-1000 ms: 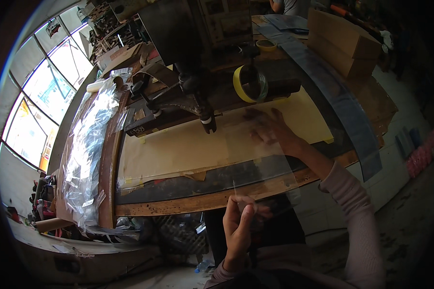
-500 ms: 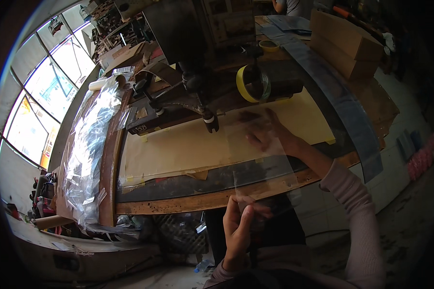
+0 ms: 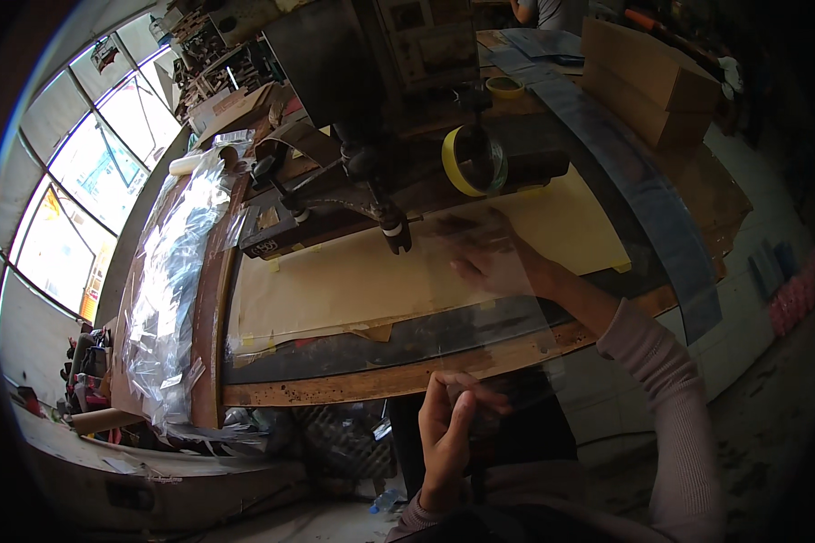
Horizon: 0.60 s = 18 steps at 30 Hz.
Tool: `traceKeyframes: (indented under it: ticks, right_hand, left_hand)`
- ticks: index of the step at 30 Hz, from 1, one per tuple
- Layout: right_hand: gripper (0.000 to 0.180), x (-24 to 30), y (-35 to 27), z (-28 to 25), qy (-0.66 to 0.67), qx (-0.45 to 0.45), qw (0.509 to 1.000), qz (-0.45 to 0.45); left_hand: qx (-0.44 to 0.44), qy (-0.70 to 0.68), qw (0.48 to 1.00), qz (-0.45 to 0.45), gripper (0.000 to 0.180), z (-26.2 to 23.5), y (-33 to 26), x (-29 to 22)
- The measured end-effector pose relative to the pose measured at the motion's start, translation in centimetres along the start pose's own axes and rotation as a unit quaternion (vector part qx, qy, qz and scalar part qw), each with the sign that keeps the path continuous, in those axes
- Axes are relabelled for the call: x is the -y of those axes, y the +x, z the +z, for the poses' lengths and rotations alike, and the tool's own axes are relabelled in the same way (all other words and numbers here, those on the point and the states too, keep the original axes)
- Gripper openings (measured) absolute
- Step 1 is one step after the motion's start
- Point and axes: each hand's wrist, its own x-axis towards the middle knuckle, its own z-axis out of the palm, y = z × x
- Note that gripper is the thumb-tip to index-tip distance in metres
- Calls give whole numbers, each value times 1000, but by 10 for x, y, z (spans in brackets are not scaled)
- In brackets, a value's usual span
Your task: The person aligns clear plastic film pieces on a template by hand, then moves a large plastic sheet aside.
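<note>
Holding a clear plastic sheet (image 3: 516, 326) flat over the workbench (image 3: 362, 385), below the machine head (image 3: 371, 100).

Head view: You keep the sheet spread across the tan paper-covered bed (image 3: 335, 281) so that it lies under the machine head's downward tip (image 3: 397, 237), which appears to be why both hands work at opposite edges. Your right hand (image 3: 491, 258) rests on the sheet just right of that tip, fingers spread and pressed flat, not clenched; the hand is blurred, so a pinch cannot be ruled out. Your left hand (image 3: 448, 430) sits at the bench's near edge, thumb and fingertips pinched on the sheet's near edge. A yellow tape roll (image 3: 471, 161) stands right of the machine head; crumpled clear film (image 3: 167, 290) lies along the bench's left side.
</note>
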Motion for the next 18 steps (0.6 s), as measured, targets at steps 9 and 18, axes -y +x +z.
traceKeyframes:
  ticks: [9,18]
  right_hand:
    - [49,7,-2,-13,-73,34,997,3]
    - [20,-40,-32,-74,92,-12,981,172]
  left_hand:
    - [13,-18,1000,2,14,-2,-7,-5]
    - [71,136,982,-112,8,-13,-23,-30]
